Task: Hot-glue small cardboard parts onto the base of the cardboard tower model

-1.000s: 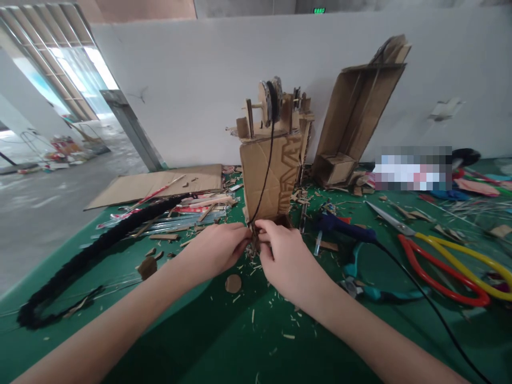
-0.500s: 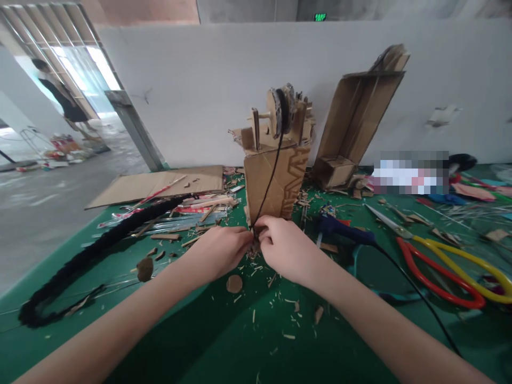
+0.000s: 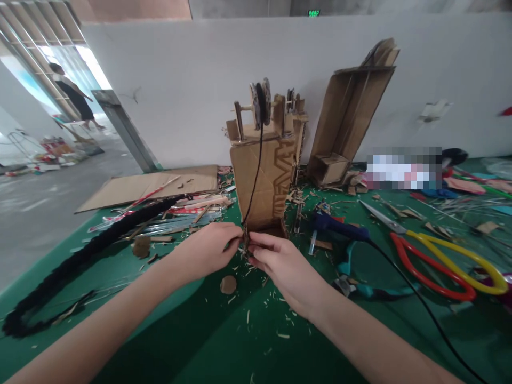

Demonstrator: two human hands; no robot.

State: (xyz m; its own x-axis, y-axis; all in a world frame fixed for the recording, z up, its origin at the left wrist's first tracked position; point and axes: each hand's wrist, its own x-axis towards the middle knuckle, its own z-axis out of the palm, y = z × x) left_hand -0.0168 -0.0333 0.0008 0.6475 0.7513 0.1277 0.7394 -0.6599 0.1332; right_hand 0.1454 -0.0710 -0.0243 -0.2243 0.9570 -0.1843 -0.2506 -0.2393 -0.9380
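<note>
A brown cardboard tower (image 3: pixel 260 176) stands on the green table in front of me, with a spool (image 3: pixel 261 101) on a stick axle at its top. From the spool a black cord (image 3: pixel 256 181) runs down the front to my fingers. My left hand (image 3: pixel 214 245) is closed at the cord's lower end, its thumb and forefinger pinched together. My right hand (image 3: pixel 290 264) pinches a small brown cardboard piece (image 3: pixel 246 241) at that same spot. Fingers hide part of the piece, and how the cord joins it cannot be made out.
Scissors (image 3: pixel 400 226) with red and yellow handles, a dark blue glue gun (image 3: pixel 344 228) and teal-handled pliers (image 3: pixel 376 292) lie right. A tall cardboard box (image 3: pixel 340 117) leans on the wall. Left are a fuzzy black strip (image 3: pixel 80 256) and a cardboard sheet (image 3: pixel 148 186). A person (image 3: pixel 74 96) walks behind.
My right hand has shifted slightly down and its fingers have straightened around the small piece, which shows more now. The view has turned a little; the tower's open base shows.
</note>
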